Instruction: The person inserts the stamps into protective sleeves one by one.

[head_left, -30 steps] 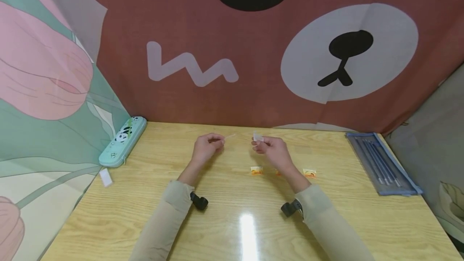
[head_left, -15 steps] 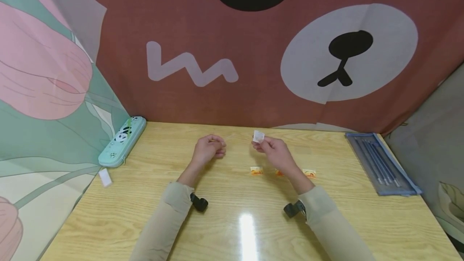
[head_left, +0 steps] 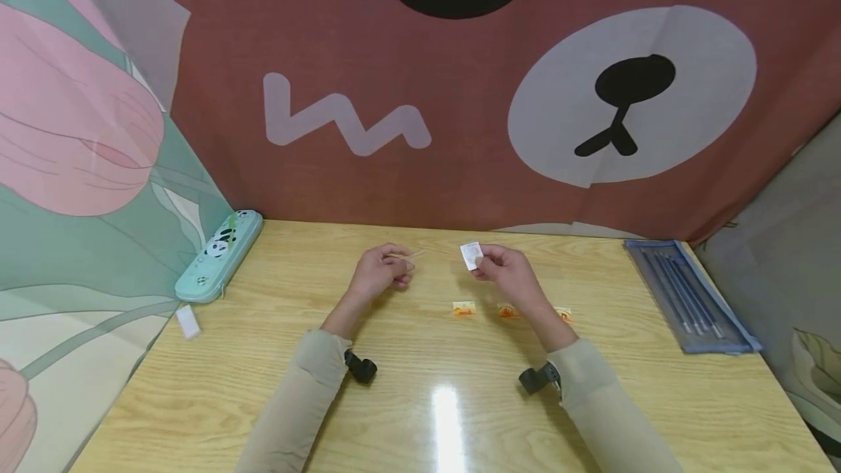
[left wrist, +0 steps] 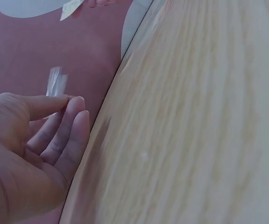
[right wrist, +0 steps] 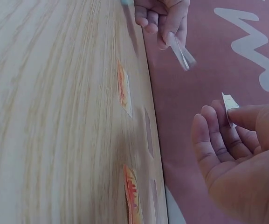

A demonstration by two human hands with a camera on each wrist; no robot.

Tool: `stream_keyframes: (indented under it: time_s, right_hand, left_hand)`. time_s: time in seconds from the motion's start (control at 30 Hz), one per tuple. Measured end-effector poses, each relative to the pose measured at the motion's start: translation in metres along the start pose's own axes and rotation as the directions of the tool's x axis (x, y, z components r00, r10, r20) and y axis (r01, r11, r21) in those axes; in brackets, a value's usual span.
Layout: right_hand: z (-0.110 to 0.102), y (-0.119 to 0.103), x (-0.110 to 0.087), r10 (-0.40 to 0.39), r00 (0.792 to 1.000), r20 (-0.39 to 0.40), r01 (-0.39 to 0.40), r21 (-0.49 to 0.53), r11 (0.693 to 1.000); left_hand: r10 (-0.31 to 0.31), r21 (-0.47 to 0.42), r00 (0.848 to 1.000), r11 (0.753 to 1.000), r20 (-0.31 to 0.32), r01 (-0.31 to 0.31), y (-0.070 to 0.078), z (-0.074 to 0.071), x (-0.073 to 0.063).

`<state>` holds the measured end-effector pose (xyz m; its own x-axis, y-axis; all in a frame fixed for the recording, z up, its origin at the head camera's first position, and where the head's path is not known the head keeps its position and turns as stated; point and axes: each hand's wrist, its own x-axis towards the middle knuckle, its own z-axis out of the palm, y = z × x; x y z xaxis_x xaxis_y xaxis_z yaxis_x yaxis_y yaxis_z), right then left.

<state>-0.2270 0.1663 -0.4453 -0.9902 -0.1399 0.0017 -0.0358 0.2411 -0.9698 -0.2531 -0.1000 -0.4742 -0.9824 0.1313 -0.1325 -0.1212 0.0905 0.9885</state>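
My left hand (head_left: 379, 270) pinches a small clear plastic piece (left wrist: 56, 83) between thumb and fingertips. The plastic looks folded into a narrow strip; it also shows in the right wrist view. Across a gap, my right hand (head_left: 512, 276) pinches a small white paper piece (head_left: 471, 255) by its edge, its pale face toward me. Both hands are raised above the far part of the table. Below the right hand, several small orange and yellow cards lie in a row: a left card (head_left: 463, 309), a middle card (head_left: 507, 311) and a right card (head_left: 563, 314) partly behind the wrist.
A mint panda pencil case (head_left: 220, 256) lies at the table's back left, with a white eraser-like block (head_left: 187, 321) near it. A blue mesh pouch (head_left: 693, 298) holding several pencil-like sticks lies at the right. A printed cloth (head_left: 368, 188) hangs behind the wooden table (head_left: 368, 414).
The right hand has shifted slightly right, and the paper piece has turned so more of its pale face shows. The left hand stays nearly in place, its plastic piece changing angle.
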Motion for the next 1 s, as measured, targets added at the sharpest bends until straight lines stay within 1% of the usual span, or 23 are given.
stream_keyframes:
  time_s: [0.13,0.2,0.3,0.43,0.5,0.6,0.73,0.83,1.0]
  right_hand:
    - [-0.002,0.001,0.000,0.024,1.000,-0.005,-0.024,-0.015,1.000]
    - [-0.004,0.001,-0.001,0.031,0.999,-0.012,-0.031,-0.021,0.999]
    - [-0.006,0.002,-0.003,0.039,0.999,-0.020,-0.040,-0.032,0.999]
    - [-0.009,0.005,-0.006,0.057,0.998,-0.024,-0.058,-0.035,0.998]
    - [-0.010,0.006,-0.007,0.060,0.998,-0.025,-0.061,-0.033,0.998]
    - [-0.011,0.009,-0.006,0.059,0.998,-0.028,-0.060,-0.025,0.998]
    - [-0.013,0.012,-0.006,0.057,0.998,-0.038,-0.058,-0.012,0.998]
    - [-0.014,0.014,-0.006,0.061,0.997,-0.050,-0.062,-0.002,0.998]
    - [-0.017,0.016,-0.007,0.076,0.996,-0.052,-0.076,0.007,0.997]
  left_hand:
    - [-0.005,0.013,1.000,1.000,0.019,0.005,-0.001,0.001,0.000]
    - [-0.015,-0.001,1.000,1.000,0.022,0.015,-0.001,0.002,0.000]
    - [-0.051,-0.064,0.998,0.997,0.026,0.053,-0.001,0.002,0.000]
    - [-0.096,-0.152,0.995,0.983,0.041,0.101,0.000,0.001,0.000]
    - [-0.107,-0.176,0.993,0.978,0.046,0.113,0.000,0.001,0.001]
    - [-0.116,-0.222,0.993,0.968,0.034,0.121,0.000,0.001,0.001]
    - [-0.122,-0.293,0.992,0.948,0.018,0.122,0.000,0.002,0.003]
    - [-0.109,-0.330,0.994,0.938,0.000,0.103,-0.001,0.003,0.004]
    - [-0.093,-0.358,0.994,0.931,-0.057,0.066,0.000,0.005,0.006]
